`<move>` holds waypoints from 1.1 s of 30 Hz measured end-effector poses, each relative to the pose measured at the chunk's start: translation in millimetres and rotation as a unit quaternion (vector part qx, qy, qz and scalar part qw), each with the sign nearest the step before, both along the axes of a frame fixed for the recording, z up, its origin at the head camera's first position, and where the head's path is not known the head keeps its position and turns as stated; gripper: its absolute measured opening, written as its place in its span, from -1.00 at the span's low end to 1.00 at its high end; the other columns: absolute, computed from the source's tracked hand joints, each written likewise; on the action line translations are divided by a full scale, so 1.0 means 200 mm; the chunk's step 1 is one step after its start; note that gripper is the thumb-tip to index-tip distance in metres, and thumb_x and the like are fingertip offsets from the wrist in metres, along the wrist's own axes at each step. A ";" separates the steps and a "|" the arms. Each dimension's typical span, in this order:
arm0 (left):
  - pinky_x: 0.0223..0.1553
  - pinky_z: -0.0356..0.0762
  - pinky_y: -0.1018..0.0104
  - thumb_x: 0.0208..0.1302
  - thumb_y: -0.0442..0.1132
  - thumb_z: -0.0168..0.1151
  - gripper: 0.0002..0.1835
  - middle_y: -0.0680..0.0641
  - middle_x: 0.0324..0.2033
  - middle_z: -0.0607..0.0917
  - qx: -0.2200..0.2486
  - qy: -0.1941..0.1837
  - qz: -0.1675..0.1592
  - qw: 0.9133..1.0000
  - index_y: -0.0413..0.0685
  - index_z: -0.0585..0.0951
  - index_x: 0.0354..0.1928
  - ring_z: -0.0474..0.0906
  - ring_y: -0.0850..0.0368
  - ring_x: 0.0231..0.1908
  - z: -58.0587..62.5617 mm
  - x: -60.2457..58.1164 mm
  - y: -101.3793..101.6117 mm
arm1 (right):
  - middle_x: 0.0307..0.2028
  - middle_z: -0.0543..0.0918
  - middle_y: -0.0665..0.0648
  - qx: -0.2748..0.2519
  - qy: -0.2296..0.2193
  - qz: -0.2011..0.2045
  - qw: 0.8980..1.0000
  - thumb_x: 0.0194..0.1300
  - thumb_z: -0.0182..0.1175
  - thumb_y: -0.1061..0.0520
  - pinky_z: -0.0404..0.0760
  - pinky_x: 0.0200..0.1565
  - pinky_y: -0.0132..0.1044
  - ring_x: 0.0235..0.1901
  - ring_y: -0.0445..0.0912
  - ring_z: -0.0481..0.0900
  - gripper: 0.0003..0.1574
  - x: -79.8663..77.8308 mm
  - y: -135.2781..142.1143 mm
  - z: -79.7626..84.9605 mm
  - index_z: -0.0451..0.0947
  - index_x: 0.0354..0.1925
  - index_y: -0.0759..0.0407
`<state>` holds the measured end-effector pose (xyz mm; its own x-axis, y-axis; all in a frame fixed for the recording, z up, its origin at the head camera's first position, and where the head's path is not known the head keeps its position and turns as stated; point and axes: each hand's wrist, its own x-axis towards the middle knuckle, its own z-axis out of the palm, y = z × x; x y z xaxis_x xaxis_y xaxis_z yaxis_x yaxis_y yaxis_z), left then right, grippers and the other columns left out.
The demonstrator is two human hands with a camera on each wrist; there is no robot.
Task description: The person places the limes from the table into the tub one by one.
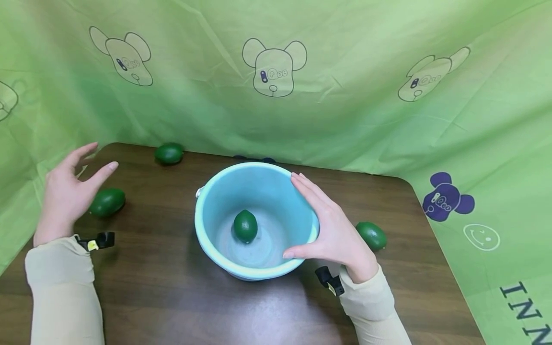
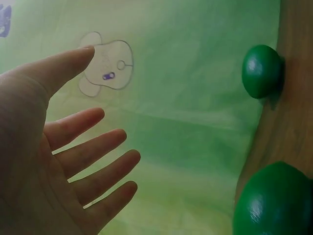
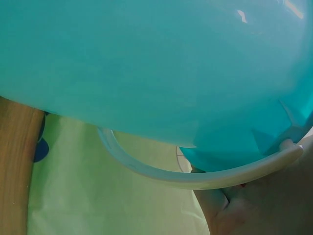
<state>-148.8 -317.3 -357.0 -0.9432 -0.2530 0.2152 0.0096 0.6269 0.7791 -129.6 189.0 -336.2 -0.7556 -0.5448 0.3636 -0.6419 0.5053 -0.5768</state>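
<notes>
A light blue bucket [image 1: 254, 268] stands on the table with a green lime [image 1: 245, 226] lying on its bottom. At its right side, my right hand [image 1: 329, 227] grips the rim, the thumb at the near edge and the fingers along the far part. The right wrist view shows the bucket's outer wall [image 3: 146, 63] and its pale handle [image 3: 195, 180], which partly hide the hand. My left hand [image 1: 69, 191] is raised, holding nothing, its thumb and fingers spread. Closest to it is a lime [image 1: 108, 201] on the table, also large in the left wrist view.
Another lime [image 1: 169, 154] lies at the back left of the brown wooden table [image 1: 151, 278], and one more lime [image 1: 372, 235] sits right of the bucket, partly behind my right wrist. A green printed cloth [image 1: 345, 120] hangs around the table's back and sides.
</notes>
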 end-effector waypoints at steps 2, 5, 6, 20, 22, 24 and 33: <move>0.39 0.17 -0.13 0.42 0.17 0.23 -0.23 -0.16 0.46 0.35 -0.007 -0.016 0.001 1.000 0.19 0.25 0.58 0.26 -0.25 0.40 -0.01 0.00 -0.01 | 0.56 0.13 0.03 0.001 0.001 0.001 1.000 -0.27 0.59 -0.52 0.33 0.32 0.12 0.52 -0.05 0.06 0.62 0.00 0.00 0.00 0.11 0.60 0.03; 0.33 0.12 -0.35 0.43 0.21 0.19 -0.20 -0.26 0.44 0.34 -0.020 -0.036 -0.006 0.999 0.15 0.21 0.59 0.21 -0.33 0.40 -0.02 -0.01 -0.02 | 0.56 0.12 0.02 0.003 0.000 0.000 1.000 -0.27 0.59 -0.52 0.32 0.32 0.13 0.52 -0.05 0.05 0.63 0.00 0.00 0.00 0.10 0.60 0.02; 0.31 0.11 -0.38 0.43 0.22 0.17 -0.19 -0.28 0.44 0.33 -0.024 -0.042 -0.008 0.999 0.14 0.20 0.60 0.19 -0.34 0.41 -0.02 -0.01 -0.03 | 0.56 0.12 0.01 0.003 -0.001 0.000 1.000 -0.27 0.59 -0.52 0.32 0.32 0.13 0.52 -0.06 0.05 0.63 0.00 0.00 -0.01 0.10 0.61 0.01; 0.15 0.17 -0.50 0.47 0.26 0.09 -0.13 -0.39 0.45 0.26 -0.072 -0.095 -0.054 0.991 -0.14 0.18 0.58 0.14 -0.54 0.36 -0.16 -0.05 -0.10 | 0.56 0.11 -0.02 0.002 -0.004 -0.002 1.000 -0.33 0.68 -0.40 0.34 0.31 0.15 0.52 -0.07 0.05 0.65 0.00 0.00 0.00 0.09 0.61 -0.01; 0.12 0.21 -0.49 0.47 0.27 0.08 -0.13 -0.45 0.43 0.25 -0.075 -0.105 -0.060 0.990 -0.18 0.19 0.56 0.18 -0.57 0.32 -0.18 -0.04 -0.10 | 0.56 0.11 -0.02 0.002 -0.004 -0.002 1.000 -0.33 0.67 -0.42 0.33 0.31 0.14 0.52 -0.07 0.04 0.65 0.00 0.00 -0.01 0.09 0.61 -0.01; 0.09 0.25 -0.49 0.47 0.27 0.08 -0.12 -0.49 0.41 0.25 -0.079 -0.118 -0.068 0.988 -0.22 0.19 0.56 0.21 -0.59 0.29 -0.20 -0.04 -0.11 | 0.56 0.11 -0.03 0.001 -0.003 -0.002 1.000 -0.32 0.66 -0.43 0.33 0.32 0.14 0.52 -0.08 0.04 0.65 0.00 0.00 -0.01 0.09 0.61 -0.01; 0.02 0.36 -0.40 0.41 0.28 0.17 -0.09 -0.57 0.30 0.35 -0.105 -0.147 -0.085 0.980 -0.27 0.26 0.51 0.34 -0.53 0.19 -0.29 -0.03 -0.12 | 0.56 0.11 -0.03 0.001 -0.006 -0.004 1.000 -0.31 0.68 -0.39 0.35 0.30 0.13 0.52 -0.07 0.05 0.63 0.01 0.00 0.00 0.10 0.61 -0.02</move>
